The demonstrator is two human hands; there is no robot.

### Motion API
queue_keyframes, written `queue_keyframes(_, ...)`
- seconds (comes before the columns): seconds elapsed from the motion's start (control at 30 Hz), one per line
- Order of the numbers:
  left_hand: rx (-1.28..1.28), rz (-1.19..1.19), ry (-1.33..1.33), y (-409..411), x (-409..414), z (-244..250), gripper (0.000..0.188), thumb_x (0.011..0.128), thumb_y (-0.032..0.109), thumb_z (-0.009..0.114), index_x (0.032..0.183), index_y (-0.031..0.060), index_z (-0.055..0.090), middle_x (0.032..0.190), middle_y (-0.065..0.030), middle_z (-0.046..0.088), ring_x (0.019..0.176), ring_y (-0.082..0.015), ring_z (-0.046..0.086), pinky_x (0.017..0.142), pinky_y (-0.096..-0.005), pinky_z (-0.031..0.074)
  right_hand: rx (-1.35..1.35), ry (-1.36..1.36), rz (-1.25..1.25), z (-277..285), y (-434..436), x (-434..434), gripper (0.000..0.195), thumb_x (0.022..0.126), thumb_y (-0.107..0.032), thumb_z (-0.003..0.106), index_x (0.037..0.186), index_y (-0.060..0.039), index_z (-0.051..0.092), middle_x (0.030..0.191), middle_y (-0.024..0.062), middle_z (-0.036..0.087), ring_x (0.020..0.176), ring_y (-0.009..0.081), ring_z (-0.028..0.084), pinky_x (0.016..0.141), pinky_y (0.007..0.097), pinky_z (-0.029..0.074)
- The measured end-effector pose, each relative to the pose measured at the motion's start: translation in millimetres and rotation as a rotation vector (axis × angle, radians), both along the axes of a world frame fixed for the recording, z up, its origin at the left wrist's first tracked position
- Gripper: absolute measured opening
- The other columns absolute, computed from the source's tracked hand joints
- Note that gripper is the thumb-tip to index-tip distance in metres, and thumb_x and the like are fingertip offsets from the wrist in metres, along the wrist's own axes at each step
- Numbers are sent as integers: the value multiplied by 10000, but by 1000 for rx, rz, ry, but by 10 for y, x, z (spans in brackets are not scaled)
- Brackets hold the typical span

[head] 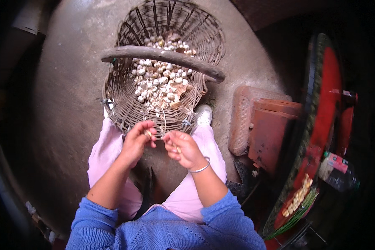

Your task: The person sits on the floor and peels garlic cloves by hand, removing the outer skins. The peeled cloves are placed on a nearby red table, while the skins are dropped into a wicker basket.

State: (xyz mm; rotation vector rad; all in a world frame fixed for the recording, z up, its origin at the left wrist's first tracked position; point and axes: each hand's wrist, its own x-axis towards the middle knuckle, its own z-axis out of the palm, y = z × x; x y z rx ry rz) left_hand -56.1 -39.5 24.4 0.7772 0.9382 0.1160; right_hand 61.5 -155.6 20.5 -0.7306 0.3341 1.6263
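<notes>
My left hand [137,139] is curled around a small pale yellow garlic clove [148,133] near the basket's close rim. Across a narrow gap, my right hand [183,147] has its thumb and index finger pinched together, with another pale clove [178,150] showing among its curled fingers. Just beyond both hands stands a wicker basket [118,90] between my feet. Small white garlic bulbs [164,79] lie inside it, with loose papery skins [157,101] towards the near end. A thick wooden handle [162,56] arches over them and hides some.
To the right, a red round table [326,90] bears a pile of peeled garlic cloves [297,197] and a bundle of thin green stalks [295,218]. A plastic bottle [337,172] stands by it. Lower down is a reddish-brown metal stove-like box [268,134] on the concrete floor [72,93].
</notes>
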Motion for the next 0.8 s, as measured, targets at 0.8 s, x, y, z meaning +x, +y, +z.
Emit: queue_keyframes(0.8,487,-280,-328,-1841,-1412,1780,218,860,232,407,814,25,457,565,-23,473,436,-96,470,380,-216,389,145,-1081,-300,1797,-1643,-1797,71,804,-128,519,796,-57,508,575,-39,463,449,13,373,389,145,286)
